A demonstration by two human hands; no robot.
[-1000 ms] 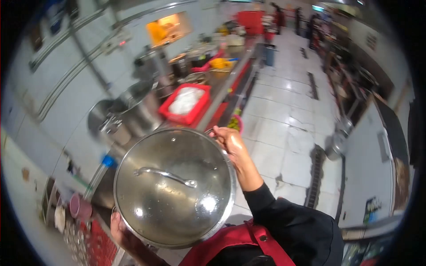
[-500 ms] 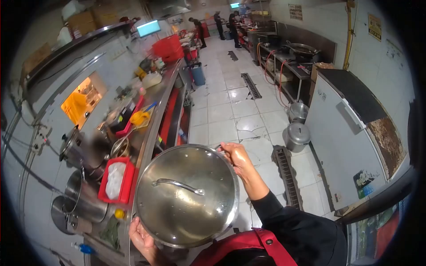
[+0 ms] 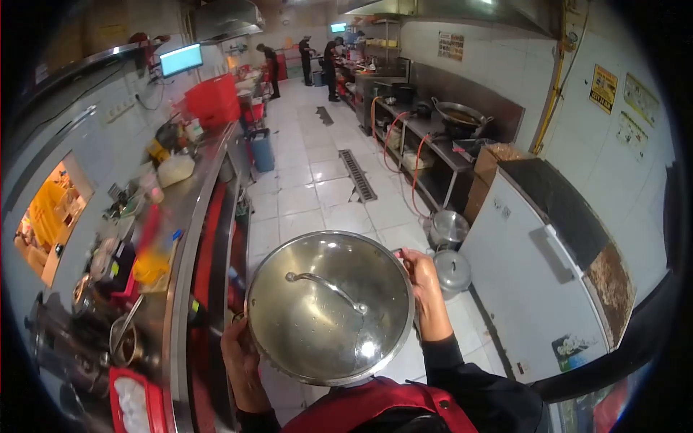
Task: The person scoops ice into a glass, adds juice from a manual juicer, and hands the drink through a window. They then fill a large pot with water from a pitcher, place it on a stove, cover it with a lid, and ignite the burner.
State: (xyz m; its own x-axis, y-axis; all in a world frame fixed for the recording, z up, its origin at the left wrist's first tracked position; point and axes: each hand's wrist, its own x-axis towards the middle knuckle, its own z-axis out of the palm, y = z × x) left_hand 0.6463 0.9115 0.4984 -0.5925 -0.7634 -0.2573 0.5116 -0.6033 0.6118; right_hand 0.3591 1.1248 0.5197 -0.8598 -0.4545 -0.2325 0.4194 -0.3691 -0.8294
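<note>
A large steel pot point(image 3: 330, 307) with a domed lid point(image 3: 317, 296) is being carried at chest height, close to a red apron point(image 3: 375, 408), over a white tiled floor point(image 3: 317, 195). The pot is being gripped at both sides: the left hand point(image 3: 240, 353) is being closed on the near-left rim, and the right hand point(image 3: 424, 289) is being closed on the handle at the right rim, its black sleeve point(image 3: 469, 382) being seen below. The lid's bar handle point(image 3: 326, 285) is being left untouched.

To the left, a long steel counter point(image 3: 189, 216) is being shown, with a red basket point(image 3: 133, 404) at its near end, steel pots point(image 3: 65, 339) beside it, and a yellow item point(image 3: 150, 267) further along. To the right, a white cabinet point(image 3: 534, 281) with a dark top is being shown; two lidded steel pots point(image 3: 449, 245) are being kept on the floor just beside it.

Further off, a floor drain point(image 3: 356, 173) is being seen running down the aisle, a wok point(image 3: 462, 114) is being held on a stove bench at the right, and red crates point(image 3: 214, 99) are being stacked on the counter. At the far end, several people point(image 3: 303, 54) are being seen standing.

Against the earlier frame, the view is being turned rightward along the aisle; the red basket is being shown lower and nearer the edge, and the grip on the pot is being kept unchanged.
</note>
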